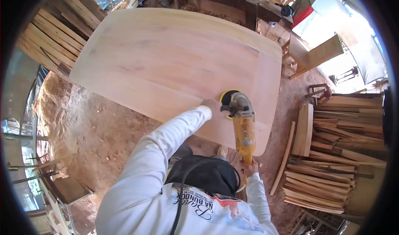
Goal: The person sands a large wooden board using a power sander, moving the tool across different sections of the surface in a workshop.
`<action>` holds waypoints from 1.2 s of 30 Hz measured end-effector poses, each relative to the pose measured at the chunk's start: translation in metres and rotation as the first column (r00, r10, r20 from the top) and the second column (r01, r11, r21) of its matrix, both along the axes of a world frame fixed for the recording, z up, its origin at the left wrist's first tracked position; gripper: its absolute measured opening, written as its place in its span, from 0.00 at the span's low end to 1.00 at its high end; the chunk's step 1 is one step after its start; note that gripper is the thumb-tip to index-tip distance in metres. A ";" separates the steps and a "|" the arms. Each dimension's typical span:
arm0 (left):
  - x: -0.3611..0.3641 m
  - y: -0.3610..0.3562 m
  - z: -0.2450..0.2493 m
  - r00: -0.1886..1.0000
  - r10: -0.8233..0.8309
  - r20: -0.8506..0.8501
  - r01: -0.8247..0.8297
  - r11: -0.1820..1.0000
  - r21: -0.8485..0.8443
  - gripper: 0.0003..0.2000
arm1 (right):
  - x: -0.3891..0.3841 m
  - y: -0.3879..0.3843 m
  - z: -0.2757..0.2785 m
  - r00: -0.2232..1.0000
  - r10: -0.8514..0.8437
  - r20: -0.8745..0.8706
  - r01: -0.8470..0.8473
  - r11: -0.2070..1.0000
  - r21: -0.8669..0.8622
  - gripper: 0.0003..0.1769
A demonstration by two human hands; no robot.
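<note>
Our left hand (213, 107) gripping the sander (243, 125) on the big board (166, 56), our right hand (249, 167) gripping its tail, off the board.

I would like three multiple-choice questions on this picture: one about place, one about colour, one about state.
1. Where does the disc of the yellow power sander rest? A on the large pale wooden panel; B in the air; C turned upward.
2. What colour are the person's long sleeves? A blue; B white; C red.
3. Who holds the sander? A one hand; B both hands; C nobody.
Answers: 1 A, the disc lies flat on the panel; 2 B, both look white; 3 B, left hand by its head, right hand at its rear.
</note>
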State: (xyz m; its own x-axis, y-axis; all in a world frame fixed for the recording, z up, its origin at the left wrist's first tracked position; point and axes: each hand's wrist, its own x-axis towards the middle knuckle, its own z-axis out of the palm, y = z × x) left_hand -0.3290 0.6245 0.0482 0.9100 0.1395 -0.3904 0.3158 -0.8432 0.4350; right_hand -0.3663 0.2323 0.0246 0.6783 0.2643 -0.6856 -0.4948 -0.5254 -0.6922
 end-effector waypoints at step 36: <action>-0.090 -0.088 -0.002 0.966 -0.253 0.054 0.251 0.967 0.030 0.42 | -0.206 -0.082 -0.036 0.895 -0.388 0.218 0.384 0.921 0.063 0.35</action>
State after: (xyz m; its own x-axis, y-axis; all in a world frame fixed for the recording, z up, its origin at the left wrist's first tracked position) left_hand -0.4193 0.5362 0.0458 0.9375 -0.0893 -0.3364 0.0671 -0.9021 0.4263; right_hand -0.5720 0.1508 -0.0114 0.8634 -0.0387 -0.5031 -0.4889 -0.3105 -0.8152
